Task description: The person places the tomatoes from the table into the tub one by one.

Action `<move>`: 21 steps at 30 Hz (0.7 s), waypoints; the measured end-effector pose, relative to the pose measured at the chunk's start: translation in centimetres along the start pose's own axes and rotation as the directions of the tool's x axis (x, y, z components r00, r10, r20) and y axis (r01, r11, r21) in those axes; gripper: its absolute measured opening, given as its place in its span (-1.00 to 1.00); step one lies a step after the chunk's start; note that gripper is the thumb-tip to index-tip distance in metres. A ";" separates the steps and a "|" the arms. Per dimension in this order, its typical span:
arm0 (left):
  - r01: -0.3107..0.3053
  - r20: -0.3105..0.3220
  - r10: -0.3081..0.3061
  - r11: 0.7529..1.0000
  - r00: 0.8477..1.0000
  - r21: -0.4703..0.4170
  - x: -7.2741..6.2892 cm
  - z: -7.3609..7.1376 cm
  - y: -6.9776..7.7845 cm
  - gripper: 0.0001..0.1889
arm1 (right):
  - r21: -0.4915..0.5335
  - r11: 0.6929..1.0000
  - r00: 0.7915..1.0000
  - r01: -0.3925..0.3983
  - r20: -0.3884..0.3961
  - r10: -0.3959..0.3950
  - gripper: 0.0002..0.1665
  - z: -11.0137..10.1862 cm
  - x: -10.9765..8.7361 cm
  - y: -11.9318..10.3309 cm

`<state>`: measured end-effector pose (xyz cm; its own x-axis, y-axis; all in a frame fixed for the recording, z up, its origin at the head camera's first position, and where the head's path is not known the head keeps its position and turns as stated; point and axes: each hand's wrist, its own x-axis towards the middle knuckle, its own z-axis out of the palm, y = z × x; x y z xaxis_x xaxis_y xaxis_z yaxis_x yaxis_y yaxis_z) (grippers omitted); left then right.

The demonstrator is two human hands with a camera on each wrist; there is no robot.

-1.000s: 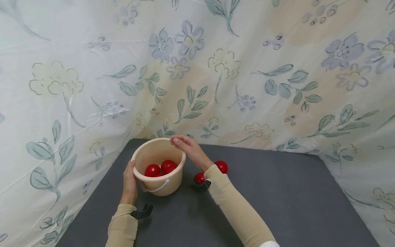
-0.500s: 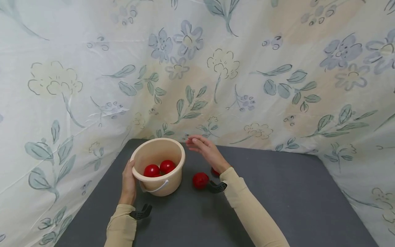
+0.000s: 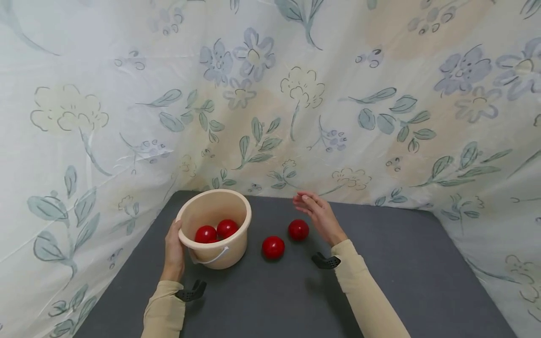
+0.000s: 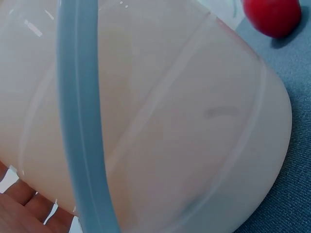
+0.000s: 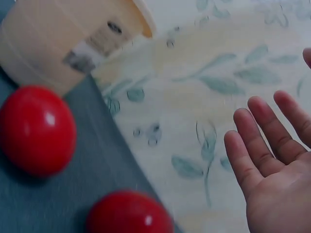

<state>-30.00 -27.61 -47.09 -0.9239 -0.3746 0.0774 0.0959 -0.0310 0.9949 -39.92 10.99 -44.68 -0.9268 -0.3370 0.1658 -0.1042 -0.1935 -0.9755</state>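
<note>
A cream bucket with a pale handle stands upright at the table's left. My left hand holds its left side, fingertips at the rim; in the left wrist view its fingers lie against the outer wall. Inside the bucket are red balls, two plainly visible and part of another below them. Right of the bucket, two more red balls rest on the table apart from each other. My right hand is raised beside the farther ball, palm facing left, fingers extended, holding nothing.
The dark grey table stretches to the right. A floral fabric sheet hangs behind it and along both sides. Black wrist mounts stick out from both beige sleeves.
My right hand has moved right, from over the bucket's rim to beside the far loose ball, uncovering both loose balls. The left hand and bucket have stayed in place.
</note>
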 end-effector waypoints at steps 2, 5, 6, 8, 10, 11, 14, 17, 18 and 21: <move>0.000 -0.004 0.000 1.000 1.000 -0.002 0.0 0.0 0.0 -0.40 | -0.018 1.000 0.999 -0.002 -0.033 0.001 -0.36 -0.6 -0.2 0.7; 0.004 -0.016 -0.004 1.000 1.000 -0.003 0.1 -0.1 -0.1 -0.40 | -0.069 0.997 0.995 -0.020 -0.102 0.013 -0.40 -1.3 -0.6 2.1; 0.004 -0.017 -0.004 1.000 1.000 -0.003 0.1 -0.1 -0.1 -0.41 | -0.097 0.995 0.991 -0.027 -0.133 0.014 -0.41 -1.5 -0.7 2.7; 0.006 -0.018 -0.006 1.000 1.000 0.001 0.1 -0.1 -0.2 -0.41 | -0.152 0.987 0.979 -0.046 -0.203 0.014 -0.45 -1.7 -1.0 3.8; 0.001 -0.017 -0.001 1.000 1.000 0.001 0.1 0.0 -0.3 -0.41 | -0.203 0.977 0.966 -0.066 -0.259 0.011 -0.46 -1.8 -1.2 4.9; 0.001 -0.015 -0.001 1.000 1.000 -0.001 0.0 0.0 -0.3 -0.41 | -0.224 0.972 0.960 -0.076 -0.280 0.011 -0.45 -1.8 -1.3 5.3; -0.002 -0.014 0.002 1.000 1.000 0.002 0.0 0.0 -0.2 -0.41 | -0.264 0.960 0.958 -0.098 -0.285 0.020 -0.38 -1.7 -1.5 6.4; -0.002 -0.010 0.002 1.000 1.000 0.003 0.0 0.0 -0.1 -0.40 | -0.302 0.946 0.969 -0.114 -0.244 0.039 -0.27 -1.6 -1.8 7.3; -0.003 -0.010 0.003 1.000 1.000 0.004 0.0 0.0 -0.1 -0.40 | -0.313 0.942 0.972 -0.117 -0.230 0.044 -0.23 -1.6 -1.9 7.6; -0.002 -0.007 0.002 1.000 1.000 0.001 0.0 0.1 -0.1 -0.41 | -0.351 0.928 0.979 -0.124 -0.194 0.057 -0.16 -1.5 -2.2 8.3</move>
<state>-30.01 -27.53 -47.14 -0.9213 -0.3807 0.0793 0.0976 -0.0289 0.9948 -39.34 11.50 -53.37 -0.9835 -0.1628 0.0786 -0.1088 0.1860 -0.9765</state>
